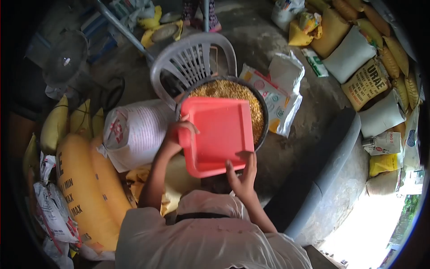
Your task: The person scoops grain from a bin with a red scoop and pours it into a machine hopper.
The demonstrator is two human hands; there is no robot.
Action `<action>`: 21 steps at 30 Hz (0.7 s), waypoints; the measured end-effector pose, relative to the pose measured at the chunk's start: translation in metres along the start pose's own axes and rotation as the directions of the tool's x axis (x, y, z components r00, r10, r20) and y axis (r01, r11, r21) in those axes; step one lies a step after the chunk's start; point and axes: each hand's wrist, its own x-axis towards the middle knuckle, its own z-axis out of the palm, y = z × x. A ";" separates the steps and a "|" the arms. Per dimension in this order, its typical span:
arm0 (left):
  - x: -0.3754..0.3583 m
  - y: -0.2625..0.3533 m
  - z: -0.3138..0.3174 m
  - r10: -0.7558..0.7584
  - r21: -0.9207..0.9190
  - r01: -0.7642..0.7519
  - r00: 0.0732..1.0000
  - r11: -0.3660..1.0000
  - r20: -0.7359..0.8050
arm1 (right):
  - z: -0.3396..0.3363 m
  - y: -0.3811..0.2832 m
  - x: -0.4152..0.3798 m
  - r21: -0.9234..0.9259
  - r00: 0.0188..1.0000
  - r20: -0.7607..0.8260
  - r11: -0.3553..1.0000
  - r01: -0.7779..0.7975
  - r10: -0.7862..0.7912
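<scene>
A red plastic dustpan is held up over a round dark tub full of yellow grain that looks like corn kernels. My left hand is closed around the handle side of the dustpan. At the dustpan's near right corner is my right hand, gripping the edge with the thumb apart from the fingers. Only the dustpan's red surface shows inside it. It hides much of the tub and the grain beneath.
Behind the tub stands a grey plastic chair. A white sack and large yellow sacks are on the left. Opened packaging lies on the floor at right, before stacked sacks. Another person's legs show at the top.
</scene>
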 end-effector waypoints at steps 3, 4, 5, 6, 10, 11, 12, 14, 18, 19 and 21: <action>0.026 0.004 -0.008 -0.153 -0.024 0.154 0.988 0.988 0.034 | -0.020 0.051 0.030 -0.158 0.998 -0.002 0.985 -0.063 0.063; 0.033 0.007 -0.012 -0.166 0.024 0.165 0.985 0.986 0.041 | -0.025 0.073 0.038 -0.166 0.996 -0.008 0.982 -0.088 0.088; 0.040 0.007 -0.016 -0.147 0.070 0.143 0.988 0.987 0.045 | -0.030 0.099 0.043 -0.196 0.995 -0.010 0.975 -0.103 0.103; 0.044 0.008 -0.018 -0.130 0.115 0.124 0.990 0.986 0.052 | -0.035 0.117 0.049 -0.251 0.995 -0.009 0.963 -0.100 0.100; 0.063 0.015 -0.022 -0.164 0.396 0.105 0.980 0.912 0.117 | -0.033 0.198 0.060 -0.321 0.981 -0.001 0.929 -0.183 0.193; 0.067 0.013 -0.021 -0.183 0.426 0.116 0.976 0.897 0.120 | -0.030 0.211 0.060 -0.317 0.978 0.014 0.929 -0.192 0.208; 0.071 0.010 -0.022 -0.200 0.431 0.133 0.973 0.893 0.116 | -0.025 0.222 0.062 -0.324 0.977 0.026 0.927 -0.190 0.210; 0.079 0.002 -0.023 -0.181 0.486 0.048 0.956 0.872 0.229 | -0.011 0.243 0.065 -0.326 0.973 0.048 0.925 -0.197 0.224; 0.083 -0.026 -0.016 -0.225 0.581 0.017 0.931 0.813 0.288 | 0.016 0.269 0.077 -0.378 0.970 0.080 0.907 -0.185 0.232; 0.082 -0.035 -0.015 -0.250 0.576 0.037 0.922 0.817 0.296 | 0.021 0.274 0.081 -0.435 0.977 0.077 0.889 -0.146 0.198; 0.081 -0.042 -0.017 -0.264 0.540 0.071 0.920 0.838 0.289 | 0.034 0.284 0.083 -0.437 0.964 0.079 0.878 -0.195 0.253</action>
